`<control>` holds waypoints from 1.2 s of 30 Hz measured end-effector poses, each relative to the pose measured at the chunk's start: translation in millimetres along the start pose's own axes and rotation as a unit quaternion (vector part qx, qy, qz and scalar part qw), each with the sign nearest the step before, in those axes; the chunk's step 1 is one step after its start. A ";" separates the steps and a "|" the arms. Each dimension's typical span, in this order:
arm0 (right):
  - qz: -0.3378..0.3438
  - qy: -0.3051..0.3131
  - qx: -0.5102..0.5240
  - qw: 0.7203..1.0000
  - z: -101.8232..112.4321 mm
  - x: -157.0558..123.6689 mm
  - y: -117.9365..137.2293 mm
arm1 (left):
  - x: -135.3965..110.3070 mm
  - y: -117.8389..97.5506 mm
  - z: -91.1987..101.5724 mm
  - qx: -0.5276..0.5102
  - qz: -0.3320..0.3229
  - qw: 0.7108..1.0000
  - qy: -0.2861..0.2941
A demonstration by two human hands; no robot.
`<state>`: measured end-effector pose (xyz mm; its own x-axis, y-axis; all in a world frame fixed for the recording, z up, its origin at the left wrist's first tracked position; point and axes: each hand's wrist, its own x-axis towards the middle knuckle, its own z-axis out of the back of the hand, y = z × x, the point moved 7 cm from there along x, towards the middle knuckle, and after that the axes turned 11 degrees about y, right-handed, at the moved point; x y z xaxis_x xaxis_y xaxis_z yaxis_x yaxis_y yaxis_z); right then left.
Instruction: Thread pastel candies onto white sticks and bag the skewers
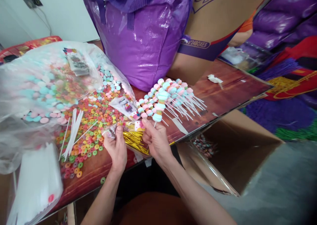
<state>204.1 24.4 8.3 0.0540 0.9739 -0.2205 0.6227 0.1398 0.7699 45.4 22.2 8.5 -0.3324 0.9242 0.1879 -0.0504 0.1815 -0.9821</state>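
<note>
Between finger and thumb, my right hand [158, 144] pinches the stick of a candy skewer [161, 105], which is threaded with pastel pieces and ring candies and tilts upward. My left hand [117, 152] is closed on a small clear printed wrapper bag [128, 124], which stretches across toward the right fingers. Whether the right fingers also grip the bag's edge, I cannot tell. Gold twist ties [136, 141] lie just under and between both hands. Beyond them are a stack of finished candy skewers [179, 90] with white sticks pointing right and a pile of printed wrapper bags [125, 107].
Loose ring candies [94, 119] and white sticks [74, 131] cover the table's left, beside a large plastic bag of candies [42, 86] and a pack of sticks [37, 182]. A purple bag [138, 43] and a carton [213, 30] stand behind. An open box [232, 152] sits lower right.
</note>
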 end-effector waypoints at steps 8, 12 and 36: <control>-0.016 -0.031 -0.041 0.999 2.3 0.7 -4.1 | -4.2 -14.8 5.3 0.040 -0.165 0.985 0.038; 0.005 -0.063 -0.031 0.998 3.3 -0.4 -3.6 | -8.2 -24.2 3.4 0.025 -0.245 0.967 0.060; 0.142 0.056 -0.476 0.866 38.2 -49.9 35.3 | 27.6 24.8 -0.6 -0.336 0.209 0.918 -0.024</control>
<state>253.2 -26.2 23.5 -0.0105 0.9969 0.0779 -0.3323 -0.0770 0.9400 35.6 52.4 -10.7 -0.2323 0.9476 -0.2192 0.6772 -0.0042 -0.7358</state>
